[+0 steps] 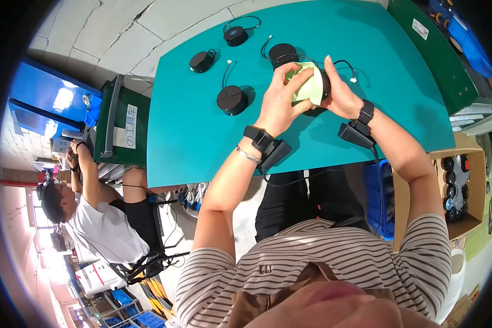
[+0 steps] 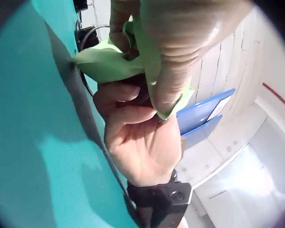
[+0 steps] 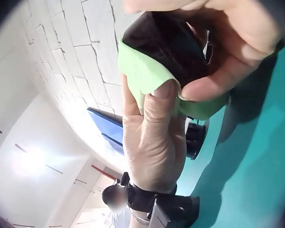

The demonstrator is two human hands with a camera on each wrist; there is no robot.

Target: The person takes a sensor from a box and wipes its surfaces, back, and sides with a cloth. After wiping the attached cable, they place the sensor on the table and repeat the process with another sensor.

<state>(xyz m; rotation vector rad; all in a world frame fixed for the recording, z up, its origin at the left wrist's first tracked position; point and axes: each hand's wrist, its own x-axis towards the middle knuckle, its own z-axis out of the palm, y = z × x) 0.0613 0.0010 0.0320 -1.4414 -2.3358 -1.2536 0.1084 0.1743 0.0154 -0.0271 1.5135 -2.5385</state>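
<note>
The left hand [image 1: 281, 101] pinches a light green cloth [image 1: 310, 90] against a dark round part [image 3: 168, 45]. In the right wrist view the left thumb presses the cloth onto the part's side. The right hand [image 1: 341, 93] grips the same part from the other side, its fingers curled round the edge in the right wrist view. Both hands hold it just above the teal table [image 1: 202, 147]. A black cable with a white plug [image 1: 353, 80] lies to the right of the hands. The part's far side is hidden by cloth and fingers.
Black round parts with cables lie on the table: one near the left hand [image 1: 232, 100], one behind the hands [image 1: 283, 53], others at the back left [image 1: 235, 36]. A cardboard box [image 1: 475, 202] of parts stands at right. Another person [image 1: 104, 224] sits at left.
</note>
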